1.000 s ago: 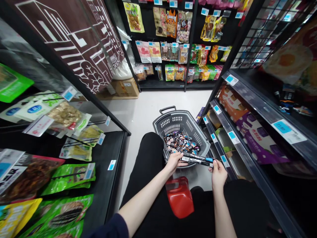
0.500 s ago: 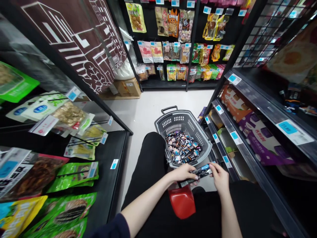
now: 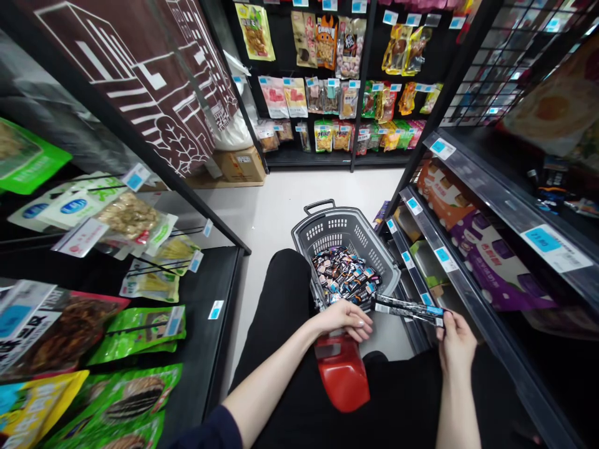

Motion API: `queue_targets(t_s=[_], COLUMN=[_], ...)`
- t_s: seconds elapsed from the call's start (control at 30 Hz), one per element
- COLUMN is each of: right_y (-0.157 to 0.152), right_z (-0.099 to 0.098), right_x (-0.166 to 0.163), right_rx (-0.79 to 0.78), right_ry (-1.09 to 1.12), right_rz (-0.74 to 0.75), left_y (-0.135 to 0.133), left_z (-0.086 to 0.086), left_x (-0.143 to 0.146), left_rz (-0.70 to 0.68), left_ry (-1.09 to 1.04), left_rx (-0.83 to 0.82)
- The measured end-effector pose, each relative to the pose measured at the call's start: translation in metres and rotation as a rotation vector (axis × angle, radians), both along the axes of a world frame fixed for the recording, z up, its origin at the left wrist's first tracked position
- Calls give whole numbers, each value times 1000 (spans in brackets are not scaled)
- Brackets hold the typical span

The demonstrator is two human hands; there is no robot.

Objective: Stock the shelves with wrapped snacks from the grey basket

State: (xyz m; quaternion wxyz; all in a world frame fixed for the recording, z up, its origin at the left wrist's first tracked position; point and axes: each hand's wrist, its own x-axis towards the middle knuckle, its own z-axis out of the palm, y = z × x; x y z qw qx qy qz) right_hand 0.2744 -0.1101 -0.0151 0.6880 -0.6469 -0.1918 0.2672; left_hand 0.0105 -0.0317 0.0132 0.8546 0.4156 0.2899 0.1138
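Note:
My right hand pinches one end of a strip of slim black packets with a blue patch, held out sideways over the basket's near right side. My left hand hovers at the near rim with loosely bent fingers, and no packet shows in it. Below it, a shiny red plastic piece, shaped like a scoop, lies against my dark clothes; whether the left hand touches it I cannot tell. A grey shopping basket stands on the floor, holding many small dark wrapped packets.
Bagged snacks hang from the left rack, above a black shelf. Shelves with purple cartons rise close on the right. A cardboard box and a rack of hanging bags are at the back.
My right hand has moved right, drawing the packet strip out of my left hand and stretching it lengthwise. The left hand has let go and stays near the basket rim.

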Motion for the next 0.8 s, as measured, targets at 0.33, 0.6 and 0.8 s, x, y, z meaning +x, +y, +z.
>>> queue_targets(t_s=[0.33, 0.6, 0.8], right_y=[12, 88, 144], right_z=[0, -15, 24], right_x=[-29, -53, -15], right_rx=[-100, -172, -379], right_ry=[-490, -904, -1113], right_rz=[528, 835, 565], left_y=[-10, -14, -12], left_z=[-27, -25, -31], left_x=[2, 3, -9], left_rz=[-198, -484, -480], left_ry=[770, 941, 981], left_rx=[667, 782, 898])
